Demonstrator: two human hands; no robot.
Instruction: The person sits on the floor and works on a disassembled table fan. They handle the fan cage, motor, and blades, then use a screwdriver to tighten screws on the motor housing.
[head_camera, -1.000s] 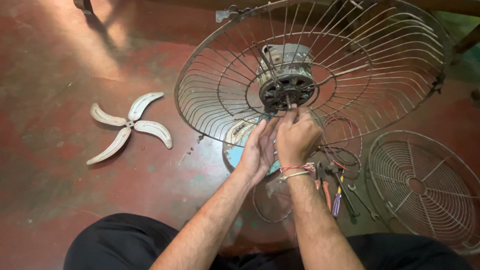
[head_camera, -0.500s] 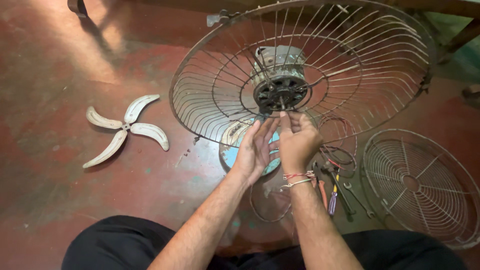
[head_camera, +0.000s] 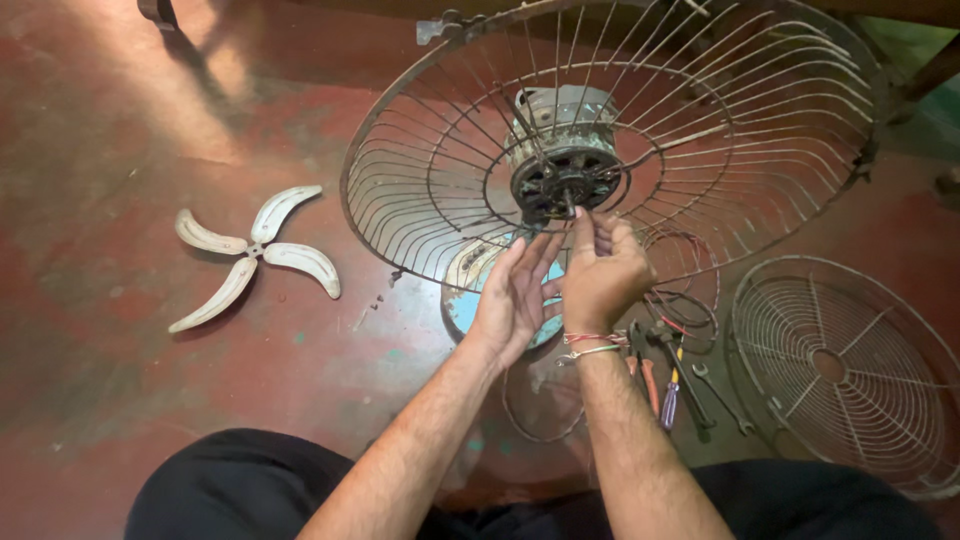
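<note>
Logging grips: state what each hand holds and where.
Right hand: fingertips at the fan motor hub; whether they pinch anything cannot be told. Left hand: open, holding nothing.

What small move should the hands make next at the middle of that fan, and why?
Probably bring the right hand up a little so its fingertips close on the shaft at the motor hub. They sit just below it, while the left hand is open beside it. The blade already lies off on the floor.

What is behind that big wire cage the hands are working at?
Behind the wire cage sits the grey motor, with red floor showing through. The motor's back is hidden, and the hands partly cover a blue base.
</note>
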